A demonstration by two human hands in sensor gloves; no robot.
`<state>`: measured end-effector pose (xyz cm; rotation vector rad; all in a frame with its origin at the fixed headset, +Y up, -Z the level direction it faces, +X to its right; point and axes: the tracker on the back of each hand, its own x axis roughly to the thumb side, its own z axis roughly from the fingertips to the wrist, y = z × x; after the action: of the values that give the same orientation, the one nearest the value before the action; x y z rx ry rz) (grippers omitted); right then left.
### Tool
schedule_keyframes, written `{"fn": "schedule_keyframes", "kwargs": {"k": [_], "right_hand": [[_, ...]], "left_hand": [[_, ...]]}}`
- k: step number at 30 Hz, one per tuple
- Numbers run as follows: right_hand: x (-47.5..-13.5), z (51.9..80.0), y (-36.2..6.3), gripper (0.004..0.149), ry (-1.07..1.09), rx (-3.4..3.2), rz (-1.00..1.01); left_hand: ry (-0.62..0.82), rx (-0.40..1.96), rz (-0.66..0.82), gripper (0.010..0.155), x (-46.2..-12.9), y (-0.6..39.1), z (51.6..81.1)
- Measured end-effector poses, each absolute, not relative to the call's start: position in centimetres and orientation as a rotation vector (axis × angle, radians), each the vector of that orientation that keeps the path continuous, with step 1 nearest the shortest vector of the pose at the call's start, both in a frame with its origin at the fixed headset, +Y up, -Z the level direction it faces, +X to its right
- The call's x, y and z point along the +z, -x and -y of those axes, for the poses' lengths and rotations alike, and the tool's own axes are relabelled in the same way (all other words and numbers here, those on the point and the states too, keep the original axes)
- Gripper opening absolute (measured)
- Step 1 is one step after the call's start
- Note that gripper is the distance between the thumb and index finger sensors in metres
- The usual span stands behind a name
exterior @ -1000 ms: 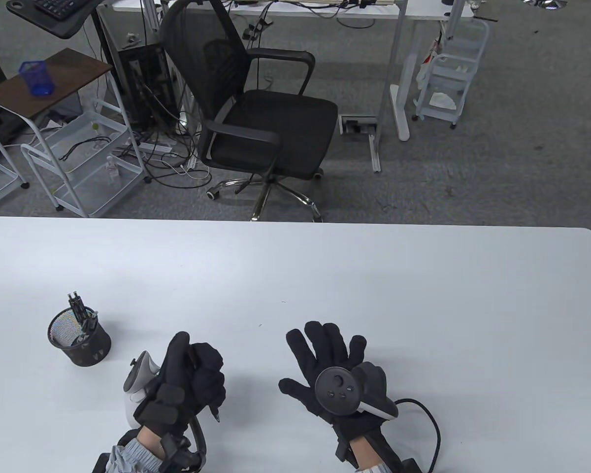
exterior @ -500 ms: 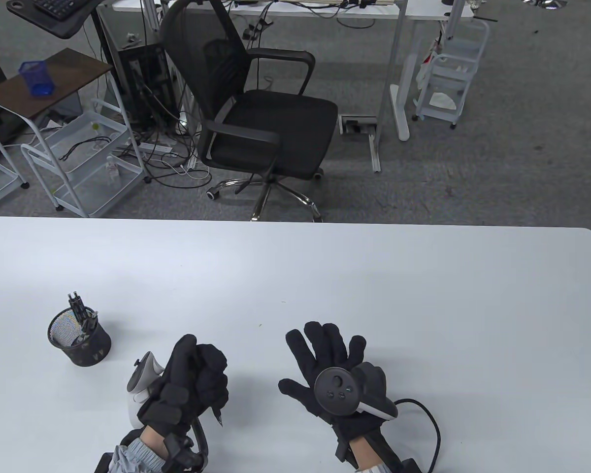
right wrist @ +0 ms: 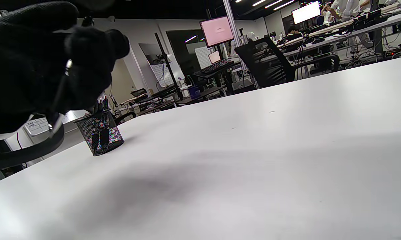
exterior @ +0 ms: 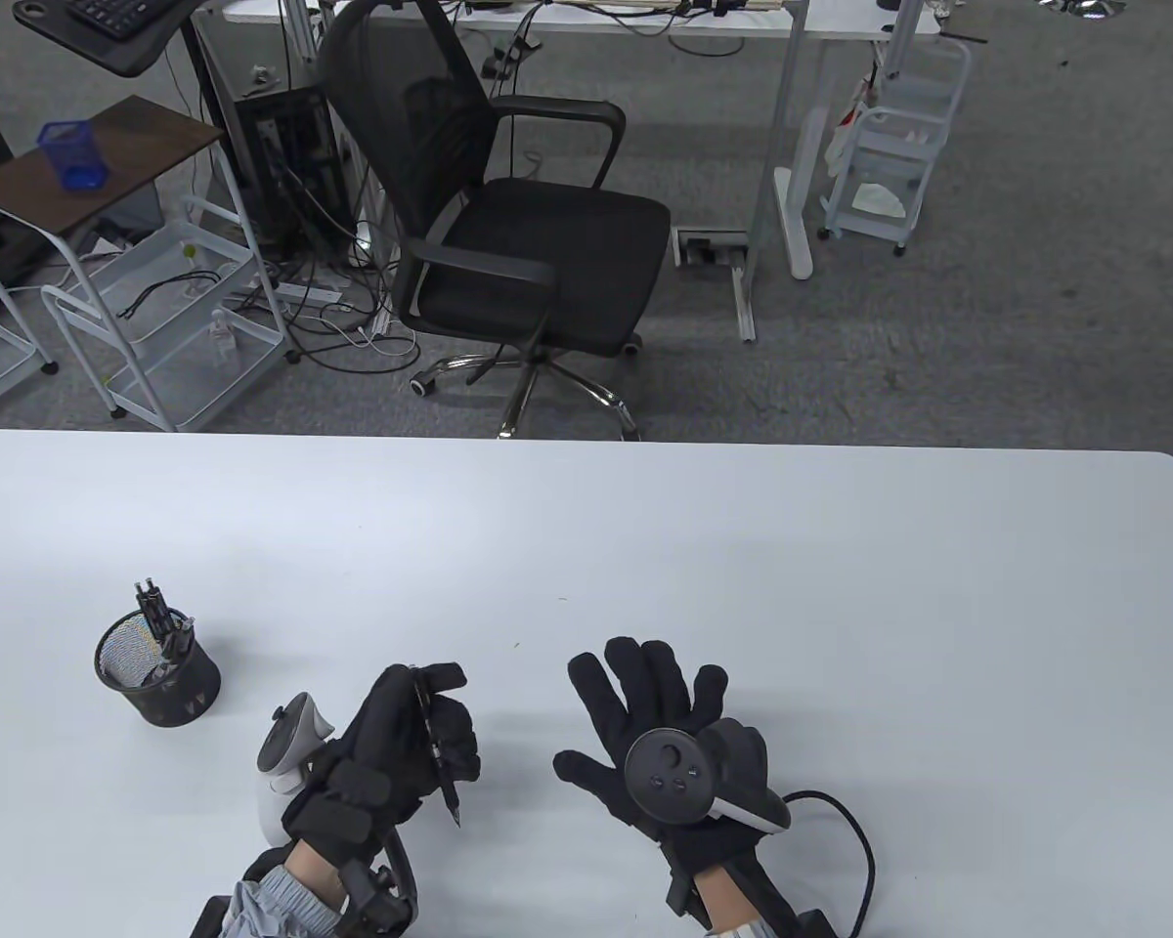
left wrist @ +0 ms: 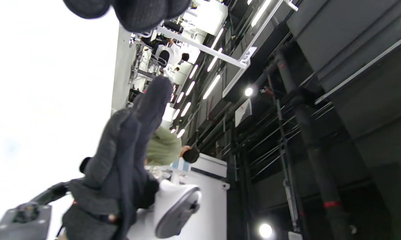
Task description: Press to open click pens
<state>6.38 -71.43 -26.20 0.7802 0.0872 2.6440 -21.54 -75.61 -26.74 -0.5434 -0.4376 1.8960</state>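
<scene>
Table view shows the left hand (exterior: 391,747) gripping a click pen (exterior: 437,747), its fingers (exterior: 445,684) curled around the barrel. The pen lies slanted across those fingers, with its tip poking out below them toward the person and its button end up by the thumb and forefinger. The right hand (exterior: 660,728) rests flat on the counter (exterior: 743,586), fingers spread and holding nothing, just to the right of the left hand's fingers.

Judging by the grip, the step in hand is the click itself; whether the tip is already out is too small to tell. The next move likely calls for the thumb to sit square on the button and push straight along the barrel while the other fingers keep the pen from sliding.

The pen is slim, dark and straight, narrowing to a fine point. More dark pens stand in a black mesh pen cup (exterior: 161,674), up and to the left of the gripping fingers, well apart from them.
</scene>
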Motion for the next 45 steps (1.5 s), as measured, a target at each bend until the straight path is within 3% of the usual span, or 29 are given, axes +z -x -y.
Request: {"fn": "schedule_keyframes", "kwargs": {"k": [3,6,20,25,40,45], "right_hand": [[-26.2,71.4,-6.4,0.08,-0.777,2.647,-0.093],[-26.2,71.3,-6.4,0.08,-0.778,2.646,-0.089],[-26.2,71.0,-6.5,0.08,-0.782,2.625,-0.073],[-26.2,71.0,-6.6,0.08,-0.779,2.621,-0.07],[-26.2,70.9,-6.7,0.08,-0.774,2.63,-0.076],[-26.2,70.9,-6.7,0.08,-0.777,2.632,-0.073]], "left_hand": [[0.531,1.803,0.362,0.052,-27.2,21.6,76.0],[0.542,1.656,0.308,0.048,-27.5,21.7,76.4],[0.632,1.003,0.046,0.05,-30.4,17.7,79.4],[0.567,0.68,0.003,0.054,-31.7,15.4,79.6],[0.536,0.311,-0.04,0.068,-33.9,10.6,80.2],[0.556,0.333,-0.067,0.07,-34.0,10.7,80.4]]}}
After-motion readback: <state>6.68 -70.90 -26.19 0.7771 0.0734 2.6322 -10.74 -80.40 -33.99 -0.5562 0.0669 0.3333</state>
